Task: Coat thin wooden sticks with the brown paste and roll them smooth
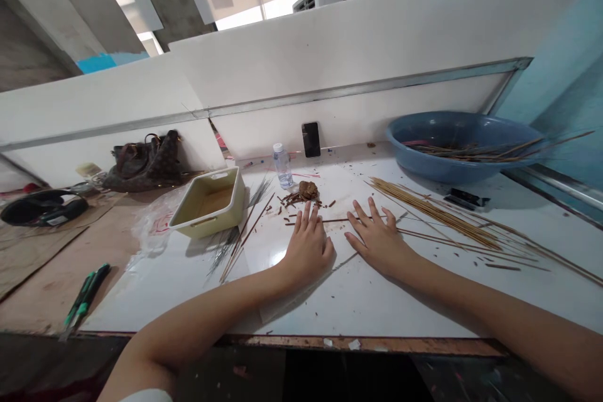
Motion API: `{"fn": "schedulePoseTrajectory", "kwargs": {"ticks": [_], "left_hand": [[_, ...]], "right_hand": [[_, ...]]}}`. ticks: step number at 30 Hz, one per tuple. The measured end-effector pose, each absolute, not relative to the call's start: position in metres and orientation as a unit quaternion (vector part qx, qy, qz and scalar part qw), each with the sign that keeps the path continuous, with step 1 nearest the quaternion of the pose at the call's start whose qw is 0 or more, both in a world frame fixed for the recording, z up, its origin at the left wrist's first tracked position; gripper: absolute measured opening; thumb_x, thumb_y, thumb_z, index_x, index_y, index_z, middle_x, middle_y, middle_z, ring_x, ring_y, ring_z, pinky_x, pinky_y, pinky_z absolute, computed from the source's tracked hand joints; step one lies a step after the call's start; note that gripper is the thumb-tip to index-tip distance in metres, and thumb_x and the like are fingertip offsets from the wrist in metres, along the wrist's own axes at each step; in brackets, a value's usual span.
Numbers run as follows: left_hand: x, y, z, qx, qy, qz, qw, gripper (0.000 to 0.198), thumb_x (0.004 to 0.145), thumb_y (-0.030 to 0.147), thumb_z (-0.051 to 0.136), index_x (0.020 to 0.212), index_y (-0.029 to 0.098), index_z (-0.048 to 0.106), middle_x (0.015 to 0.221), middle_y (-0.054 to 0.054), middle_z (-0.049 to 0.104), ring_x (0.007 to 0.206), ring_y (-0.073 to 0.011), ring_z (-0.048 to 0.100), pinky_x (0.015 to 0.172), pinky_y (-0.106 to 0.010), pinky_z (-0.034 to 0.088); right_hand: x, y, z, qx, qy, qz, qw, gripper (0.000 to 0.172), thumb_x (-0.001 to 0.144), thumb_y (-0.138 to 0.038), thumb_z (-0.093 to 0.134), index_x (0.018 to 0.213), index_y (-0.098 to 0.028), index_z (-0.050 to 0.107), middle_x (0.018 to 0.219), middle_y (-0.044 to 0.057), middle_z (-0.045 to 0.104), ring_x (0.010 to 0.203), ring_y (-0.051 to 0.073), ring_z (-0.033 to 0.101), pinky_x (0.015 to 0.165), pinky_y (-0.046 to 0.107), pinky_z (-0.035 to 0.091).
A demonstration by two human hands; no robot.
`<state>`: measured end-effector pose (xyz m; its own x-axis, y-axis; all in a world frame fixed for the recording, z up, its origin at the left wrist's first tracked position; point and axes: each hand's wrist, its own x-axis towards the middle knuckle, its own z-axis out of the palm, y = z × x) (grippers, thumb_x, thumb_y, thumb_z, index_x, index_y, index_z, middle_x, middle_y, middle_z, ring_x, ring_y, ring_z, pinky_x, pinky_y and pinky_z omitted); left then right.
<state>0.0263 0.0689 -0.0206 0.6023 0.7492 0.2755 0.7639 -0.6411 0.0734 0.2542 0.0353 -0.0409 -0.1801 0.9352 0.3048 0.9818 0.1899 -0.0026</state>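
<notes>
My left hand (307, 245) lies flat on the white tabletop (386, 301), fingers stretched forward, holding nothing. My right hand (375, 233) rests flat beside it with fingers spread, also holding nothing. A thin brown stick (335, 220) lies across the table under or just past both sets of fingertips. A small brown lump (308, 189) with dark scraps around it sits just beyond my left hand. A long bundle of thin bamboo sticks (436, 213) lies to the right of my right hand.
A cream rectangular tray (210, 203) stands left, with thin sticks (242, 232) beside it. A small water bottle (282, 165) and a phone (311, 139) stand near the back wall. A blue basin (452, 144) holds sticks. Bags (146, 160), headphones (42, 207) and green-handled tools (85, 295) lie far left.
</notes>
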Motion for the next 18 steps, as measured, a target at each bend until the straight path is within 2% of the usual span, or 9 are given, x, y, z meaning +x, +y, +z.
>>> {"fn": "schedulePoseTrajectory", "kwargs": {"ticks": [3,6,8,12,16,18], "left_hand": [[0.026,0.065,-0.016,-0.901,-0.400,-0.162,0.041,0.054,0.106,0.028,0.050,0.155,0.006,0.059,0.184,-0.024,0.034,0.178,-0.0373,0.007,0.143,-0.065,0.024],[0.025,0.067,-0.020,-0.894,-0.414,-0.167,0.035,0.061,0.106,0.029,0.050,0.162,0.006,0.052,0.185,-0.023,0.030,0.177,-0.0394,0.007,0.141,-0.067,0.026],[0.025,0.069,-0.024,-0.892,-0.421,-0.163,0.028,0.063,0.107,0.030,0.048,0.165,0.005,0.051,0.184,-0.023,0.032,0.177,-0.0414,0.009,0.140,-0.068,0.027],[0.025,0.069,-0.026,-0.896,-0.416,-0.155,0.028,0.060,0.108,0.030,0.047,0.160,0.003,0.056,0.179,-0.025,0.042,0.176,-0.0420,0.017,0.140,-0.066,0.029],[0.025,0.065,-0.022,-0.903,-0.392,-0.165,0.052,0.053,0.108,0.029,0.047,0.150,0.001,0.065,0.176,-0.027,0.047,0.176,-0.0392,0.016,0.143,-0.060,0.028],[0.025,0.065,-0.023,-0.907,-0.384,-0.165,0.048,0.052,0.109,0.029,0.046,0.149,0.002,0.065,0.175,-0.026,0.049,0.176,-0.0376,0.019,0.142,-0.059,0.028]], "right_hand": [[0.251,0.031,-0.032,-0.605,-0.773,-0.122,0.148,0.057,0.117,-0.045,0.036,0.145,-0.017,0.078,0.178,0.016,0.049,0.173,0.043,0.027,0.131,0.067,0.023],[0.252,0.031,-0.029,-0.600,-0.774,-0.129,0.156,0.055,0.117,-0.046,0.041,0.143,-0.016,0.079,0.174,0.018,0.053,0.170,0.044,0.032,0.130,0.066,0.023],[0.253,0.033,-0.030,-0.599,-0.775,-0.128,0.156,0.054,0.117,-0.045,0.041,0.143,-0.017,0.078,0.173,0.017,0.054,0.169,0.044,0.035,0.129,0.066,0.024],[0.256,0.033,-0.026,-0.591,-0.777,-0.133,0.168,0.052,0.118,-0.043,0.040,0.138,-0.017,0.081,0.171,0.016,0.057,0.168,0.043,0.038,0.129,0.066,0.023],[0.254,0.029,-0.019,-0.564,-0.792,-0.140,0.185,0.049,0.118,-0.038,0.042,0.121,-0.019,0.087,0.166,0.013,0.063,0.166,0.040,0.042,0.130,0.063,0.022],[0.253,0.028,-0.020,-0.559,-0.796,-0.140,0.184,0.049,0.118,-0.038,0.041,0.121,-0.020,0.086,0.165,0.012,0.064,0.166,0.038,0.043,0.130,0.062,0.022]]}}
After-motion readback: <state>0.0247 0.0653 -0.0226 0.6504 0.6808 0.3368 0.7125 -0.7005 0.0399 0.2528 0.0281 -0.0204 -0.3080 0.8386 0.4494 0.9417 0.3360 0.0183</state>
